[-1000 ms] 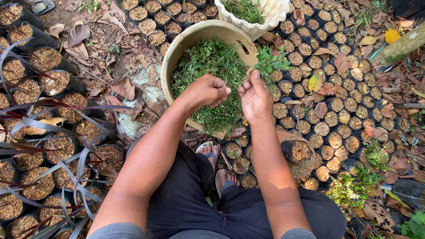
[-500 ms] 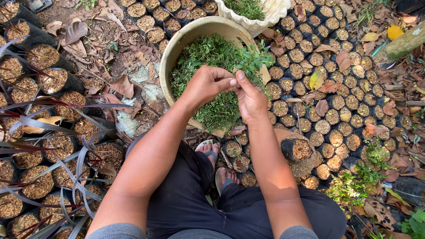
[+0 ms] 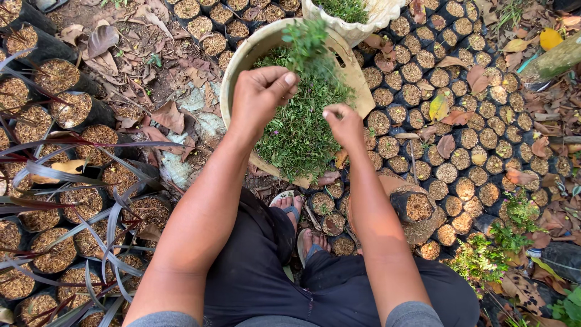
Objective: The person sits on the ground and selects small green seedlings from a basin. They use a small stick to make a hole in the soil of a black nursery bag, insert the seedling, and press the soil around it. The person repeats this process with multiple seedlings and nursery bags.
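A beige round basin point(image 3: 237, 65) full of small green plant cuttings point(image 3: 301, 133) stands on the ground in front of my knees. My left hand point(image 3: 260, 97) is raised over the basin, fingers closed on a leafy green sprig point(image 3: 307, 37) that sticks up from my fingertips. My right hand point(image 3: 343, 124) hovers just to the right above the cuttings, thumb and forefinger pinched at the sprig's lower stems; whether it grips them is unclear.
Rows of small black soil-filled nursery bags point(image 3: 448, 172) cover the ground to the right. Bigger black bags with purple-leaved plants point(image 3: 66, 181) stand at left. A white pot point(image 3: 369, 18) of greenery sits behind the basin. Dry leaves lie about; my sandalled feet point(image 3: 302, 233) are below.
Both hands lifted from the heap of cuttings; my left hand now holds a sprig up above the basin, and my right hand has drawn slightly apart from it.
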